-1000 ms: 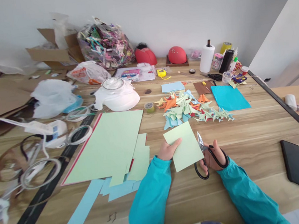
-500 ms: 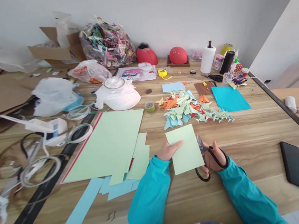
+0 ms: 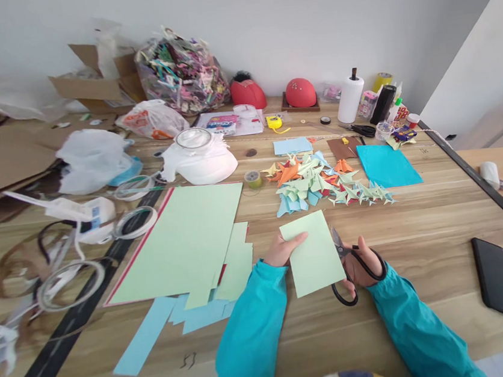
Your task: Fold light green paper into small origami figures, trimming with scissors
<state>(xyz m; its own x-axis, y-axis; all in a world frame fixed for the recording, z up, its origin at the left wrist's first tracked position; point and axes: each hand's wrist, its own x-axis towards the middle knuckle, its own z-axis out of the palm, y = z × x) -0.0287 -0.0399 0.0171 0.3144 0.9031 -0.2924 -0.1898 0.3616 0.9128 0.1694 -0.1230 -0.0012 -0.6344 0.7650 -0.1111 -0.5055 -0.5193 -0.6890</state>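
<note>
A pale green sheet of paper (image 3: 315, 260) is pinched at its left edge by my left hand (image 3: 283, 248), thumb on top and fingers hidden beneath. My right hand (image 3: 359, 267) holds a pair of black-handled scissors (image 3: 339, 247), with fingers through the loops. The blades point up and away, close beside the paper's right edge; whether they touch it I cannot tell. Beyond the paper lies a heap of small folded paper pieces (image 3: 309, 180) in green, orange and blue. Left of my hands are large green sheets (image 3: 180, 239) and blue paper strips (image 3: 144, 340).
A black phone (image 3: 498, 279) lies at the right. Farther back are a turquoise sheet (image 3: 387, 165), a spool (image 3: 253, 180), a yellow tape measure (image 3: 274, 123) and a white bottle (image 3: 350, 100). On the left stand a glue gun (image 3: 72, 212), tape rolls (image 3: 135, 223) and plastic bags (image 3: 91, 161).
The view has shifted very slightly. Both hands keep their hold on the paper and the scissors, with almost no movement.
</note>
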